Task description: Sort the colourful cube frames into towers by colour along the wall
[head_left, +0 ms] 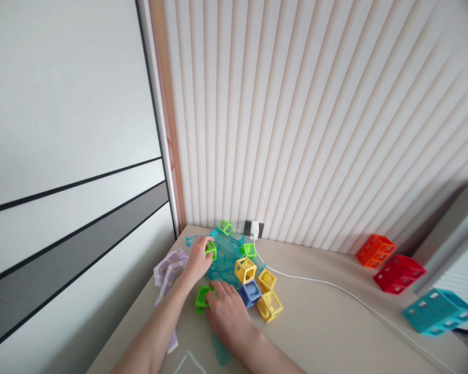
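Holding green cubes (201,300) — one per hand (231,314)

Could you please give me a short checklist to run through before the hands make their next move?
1. Left hand at a small green cube: ok, fingers on it.
2. Right hand at a larger-looking green cube: ok, touching it.
3. Firmness of either grip: cannot tell.
4. White cable away from both hands: ok, it runs off to the right.
5. Translucent teal piece clear of the left hand: not ok, the hand is right by it.
6. Red block apart from the hands: ok.
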{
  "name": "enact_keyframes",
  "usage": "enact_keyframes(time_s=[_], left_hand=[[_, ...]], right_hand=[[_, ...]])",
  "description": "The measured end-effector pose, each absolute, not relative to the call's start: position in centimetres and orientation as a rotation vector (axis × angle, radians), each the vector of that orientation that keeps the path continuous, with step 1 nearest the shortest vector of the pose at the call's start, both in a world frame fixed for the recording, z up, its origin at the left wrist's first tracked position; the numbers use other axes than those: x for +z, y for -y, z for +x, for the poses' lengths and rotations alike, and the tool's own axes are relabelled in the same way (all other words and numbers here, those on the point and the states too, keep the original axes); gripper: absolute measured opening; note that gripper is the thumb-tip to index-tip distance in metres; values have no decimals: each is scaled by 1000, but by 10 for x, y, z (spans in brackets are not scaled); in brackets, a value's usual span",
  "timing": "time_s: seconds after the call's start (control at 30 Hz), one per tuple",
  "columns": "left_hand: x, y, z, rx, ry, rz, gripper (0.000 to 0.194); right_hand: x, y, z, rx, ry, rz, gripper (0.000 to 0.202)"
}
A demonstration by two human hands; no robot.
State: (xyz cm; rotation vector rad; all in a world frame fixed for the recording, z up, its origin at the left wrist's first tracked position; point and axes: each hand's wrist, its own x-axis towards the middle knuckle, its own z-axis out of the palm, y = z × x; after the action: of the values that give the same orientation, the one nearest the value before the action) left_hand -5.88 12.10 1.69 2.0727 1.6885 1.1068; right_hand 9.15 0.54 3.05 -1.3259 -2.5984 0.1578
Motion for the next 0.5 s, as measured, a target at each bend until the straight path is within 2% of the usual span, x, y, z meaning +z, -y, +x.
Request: enact_keyframes(time_s=[0.23,0.5], left_hand=[[15,-122,-61,1186,-1592,2089,55],[22,-118,-61,1191,-1563,2093,58]], right_hand=[[43,-5,99,395,2393,-1299,14],[84,-15,139,648,1958,-1231,5]])
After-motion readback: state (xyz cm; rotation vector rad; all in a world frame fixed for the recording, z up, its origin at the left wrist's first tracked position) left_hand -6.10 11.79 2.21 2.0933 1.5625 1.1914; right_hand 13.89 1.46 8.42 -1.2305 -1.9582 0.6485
